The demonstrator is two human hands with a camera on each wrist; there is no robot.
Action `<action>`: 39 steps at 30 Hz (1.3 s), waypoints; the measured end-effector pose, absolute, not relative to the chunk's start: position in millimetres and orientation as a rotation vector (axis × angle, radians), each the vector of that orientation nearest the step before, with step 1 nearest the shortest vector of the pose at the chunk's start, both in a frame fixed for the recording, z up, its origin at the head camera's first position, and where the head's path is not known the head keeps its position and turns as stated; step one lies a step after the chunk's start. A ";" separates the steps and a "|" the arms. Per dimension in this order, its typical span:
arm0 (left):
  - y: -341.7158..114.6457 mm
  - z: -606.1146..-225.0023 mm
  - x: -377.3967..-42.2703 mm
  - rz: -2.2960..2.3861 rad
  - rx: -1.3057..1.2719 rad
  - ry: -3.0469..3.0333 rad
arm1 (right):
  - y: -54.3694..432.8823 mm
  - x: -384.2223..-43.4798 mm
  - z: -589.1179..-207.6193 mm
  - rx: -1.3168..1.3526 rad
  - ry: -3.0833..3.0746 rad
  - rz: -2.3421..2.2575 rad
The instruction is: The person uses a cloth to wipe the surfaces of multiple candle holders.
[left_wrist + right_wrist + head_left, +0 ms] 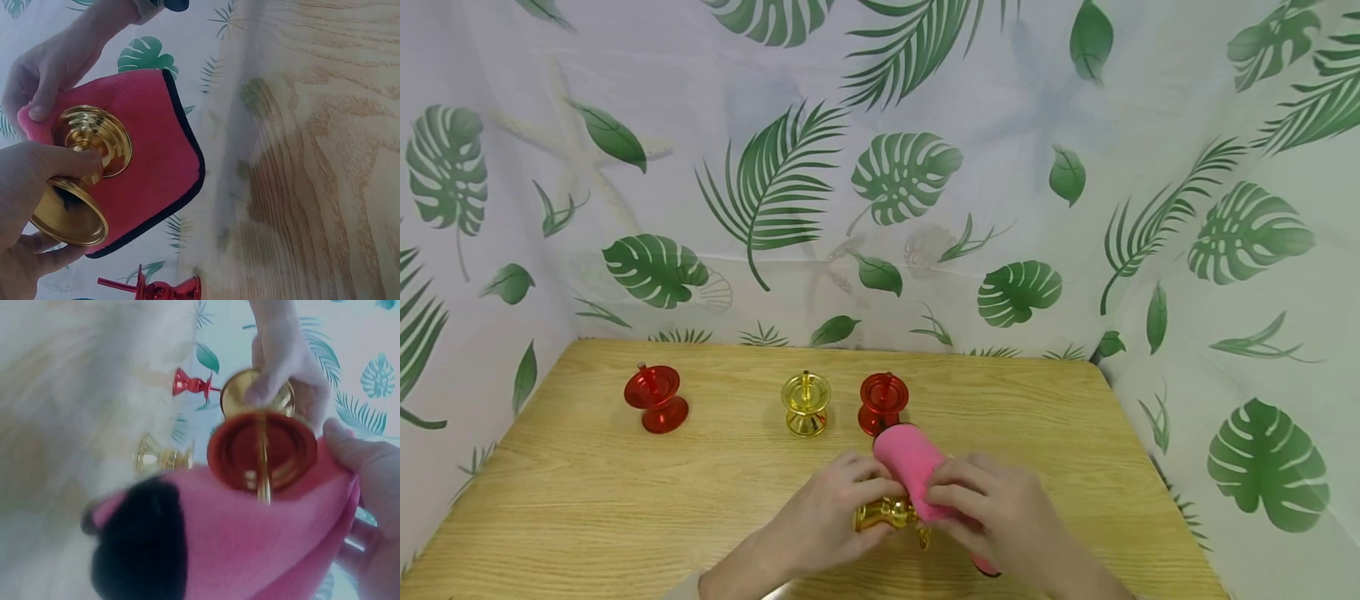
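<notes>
A gold candle holder, tipped on its side, is gripped by my left hand. In the left wrist view the thumb lies over its narrow stem, between the flared base and the dish. My right hand holds a pink cloth with a dark edge, its fingers curled on the fabric. The cloth lies against the dish end of the candle holder. In the right wrist view the dish and its gold spike show above the cloth.
On the wooden table, a red candle holder stands at the left. Another gold candle holder is near the middle, and a second red one stands just behind the cloth. Leaf-patterned sheets enclose the back and sides.
</notes>
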State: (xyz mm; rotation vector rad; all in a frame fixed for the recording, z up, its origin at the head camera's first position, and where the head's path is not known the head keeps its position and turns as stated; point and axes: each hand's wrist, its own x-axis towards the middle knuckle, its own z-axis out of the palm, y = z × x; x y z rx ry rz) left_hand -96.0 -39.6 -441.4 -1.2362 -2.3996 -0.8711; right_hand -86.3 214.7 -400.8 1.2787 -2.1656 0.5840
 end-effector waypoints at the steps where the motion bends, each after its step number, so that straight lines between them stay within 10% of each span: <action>1: -39.5 -441.7 -96.3 -0.877 -1.238 -2.399 | 213.3 -82.6 -401.2 1.265 -2.152 0.528; 39: -39.8 -443.6 -98.3 -0.857 -1.219 -2.305 | 196.5 -75.3 -413.1 1.053 -2.228 0.572</action>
